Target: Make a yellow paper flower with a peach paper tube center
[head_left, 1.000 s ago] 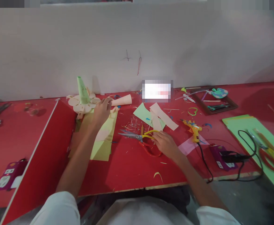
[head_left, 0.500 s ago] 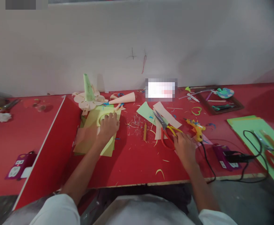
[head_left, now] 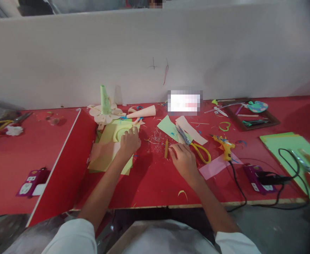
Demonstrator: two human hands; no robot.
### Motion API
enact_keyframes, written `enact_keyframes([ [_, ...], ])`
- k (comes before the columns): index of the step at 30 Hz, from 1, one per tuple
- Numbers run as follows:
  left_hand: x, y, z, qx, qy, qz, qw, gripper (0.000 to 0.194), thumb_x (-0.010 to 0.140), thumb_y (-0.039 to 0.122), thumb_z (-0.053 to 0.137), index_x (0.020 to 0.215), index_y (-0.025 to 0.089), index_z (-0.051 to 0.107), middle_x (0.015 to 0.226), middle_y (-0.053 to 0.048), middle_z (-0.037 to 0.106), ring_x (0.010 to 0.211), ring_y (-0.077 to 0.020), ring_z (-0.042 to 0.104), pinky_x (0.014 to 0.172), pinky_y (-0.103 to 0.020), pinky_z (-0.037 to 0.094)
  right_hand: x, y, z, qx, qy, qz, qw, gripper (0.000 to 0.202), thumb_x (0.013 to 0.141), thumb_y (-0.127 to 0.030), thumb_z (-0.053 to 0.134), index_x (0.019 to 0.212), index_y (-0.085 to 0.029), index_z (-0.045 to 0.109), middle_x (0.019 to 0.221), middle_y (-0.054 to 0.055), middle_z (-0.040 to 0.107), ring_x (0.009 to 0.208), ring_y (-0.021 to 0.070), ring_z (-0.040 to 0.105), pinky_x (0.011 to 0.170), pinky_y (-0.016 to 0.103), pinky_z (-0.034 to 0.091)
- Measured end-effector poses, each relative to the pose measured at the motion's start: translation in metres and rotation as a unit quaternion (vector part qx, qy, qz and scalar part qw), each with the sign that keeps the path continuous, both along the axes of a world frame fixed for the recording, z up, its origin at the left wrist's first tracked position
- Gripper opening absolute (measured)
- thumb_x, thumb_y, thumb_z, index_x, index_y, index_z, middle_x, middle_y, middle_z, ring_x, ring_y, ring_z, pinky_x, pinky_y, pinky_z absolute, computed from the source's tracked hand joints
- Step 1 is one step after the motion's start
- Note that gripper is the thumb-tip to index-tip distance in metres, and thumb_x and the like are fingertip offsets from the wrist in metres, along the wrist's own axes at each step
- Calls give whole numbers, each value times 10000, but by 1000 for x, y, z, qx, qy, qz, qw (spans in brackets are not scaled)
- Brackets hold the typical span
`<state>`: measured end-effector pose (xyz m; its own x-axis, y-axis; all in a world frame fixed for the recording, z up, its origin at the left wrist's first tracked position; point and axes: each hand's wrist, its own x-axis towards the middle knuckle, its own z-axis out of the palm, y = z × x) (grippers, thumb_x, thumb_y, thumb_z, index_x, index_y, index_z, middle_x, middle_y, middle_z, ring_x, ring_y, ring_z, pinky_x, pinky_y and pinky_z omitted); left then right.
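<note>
My left hand (head_left: 130, 143) rests on the yellow paper sheets (head_left: 102, 155), beside a pale yellow curved paper piece (head_left: 116, 135); its fingers are bent and whether they pinch the piece is unclear. Near the middle of the table, my right hand (head_left: 183, 157) lies over the scissors (head_left: 200, 151), covering part of their handles, its fingers spread. A small yellow-brown stick (head_left: 166, 148) is just left of that hand. Green paper (head_left: 167, 127) and pale pink paper (head_left: 190, 129) lie under and around the blades.
A green cone (head_left: 105, 102) stands on a cream flower shape, with a peach cone (head_left: 141, 112) nearby. Right: yellow glue gun (head_left: 226, 146), its black cord, purple power box (head_left: 258, 179), brown tray (head_left: 274, 122), green sheets (head_left: 299, 155). A red divider (head_left: 62, 176) stands at left.
My right hand has moved left from the scissors' yellow handle toward the small stick, uncovering that handle and the pink paper. The view has shifted slightly; my left hand stays on the papers.
</note>
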<state>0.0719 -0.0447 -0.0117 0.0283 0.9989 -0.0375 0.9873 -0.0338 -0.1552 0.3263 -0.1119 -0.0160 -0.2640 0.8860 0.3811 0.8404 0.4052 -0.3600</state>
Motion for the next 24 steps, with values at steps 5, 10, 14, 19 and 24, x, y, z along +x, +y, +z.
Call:
enact_keyframes([
  [5,2,5,3,-38,5,-4,999,782,884,161,573,1633,99,353,1437,-295,563,1172,-413,630,877,-465,532,-24,4,4,-28,-2,41,999,210,1082,-234,495,999,-220,688,1001,88,750,975,270,670,849,380,467],
  [10,2,9,1,-17,-19,34,999,761,903,92,560,1635,163,363,1379,-249,601,1179,-390,633,873,-422,520,-31,7,0,-56,-8,60,997,201,1065,-224,507,1000,-219,698,1014,109,750,992,289,668,839,393,482],
  [14,-17,7,0,54,-55,106,991,450,1018,119,337,1388,103,592,1210,-223,678,1103,-351,671,842,-402,510,-33,12,1,-95,50,75,991,209,1064,-235,499,1005,-222,699,994,103,750,982,280,673,834,383,493],
  [19,-25,-9,12,216,-168,85,958,381,1044,205,381,1339,130,609,1135,-179,720,1096,-324,668,923,-416,506,-48,26,11,-204,256,153,932,237,1061,-413,532,1146,-251,684,1088,81,756,992,241,694,876,363,527],
  [24,19,-28,17,233,-382,-101,888,361,1077,283,417,1368,182,603,1126,-121,724,1017,-242,662,921,-376,548,-82,46,15,-292,456,232,809,686,955,-766,527,1457,-299,493,1337,95,670,1234,241,643,1005,366,549],
])
